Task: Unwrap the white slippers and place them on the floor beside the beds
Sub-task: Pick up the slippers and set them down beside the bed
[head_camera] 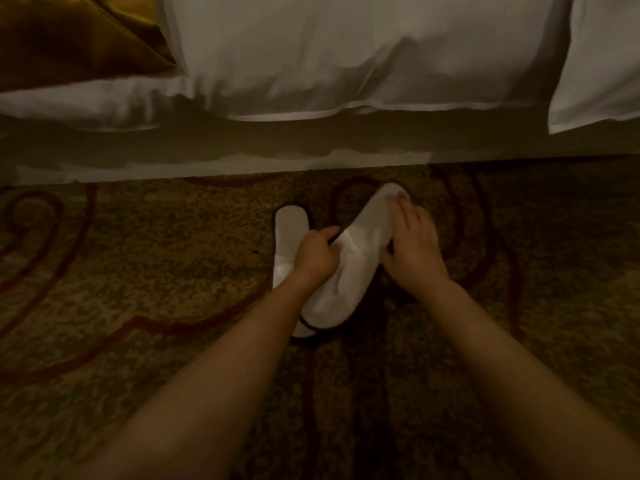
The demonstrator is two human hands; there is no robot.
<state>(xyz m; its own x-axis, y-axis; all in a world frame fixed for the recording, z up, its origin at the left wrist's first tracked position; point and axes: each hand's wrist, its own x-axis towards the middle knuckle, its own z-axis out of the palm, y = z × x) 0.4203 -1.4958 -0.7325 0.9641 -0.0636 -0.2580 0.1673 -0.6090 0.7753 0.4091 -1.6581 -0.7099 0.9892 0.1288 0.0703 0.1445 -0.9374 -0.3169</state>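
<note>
Two white slippers with dark edging lie on the patterned carpet just in front of the bed. The left slipper (289,230) lies flat, its heel end pointing at the bed. The right slipper (349,271) lies slanted, overlapping the left one near the toes. My left hand (317,254) is closed on the edge of the right slipper's opening. My right hand (410,244) rests on that slipper's heel end, fingers spread and blurred. No wrapping is visible.
The bed's white duvet (346,64) hangs down across the top, with the bed base (207,157) below it. A gold cushion or throw (76,39) sits at the upper left. Brown carpet with red swirls (138,271) spreads all around.
</note>
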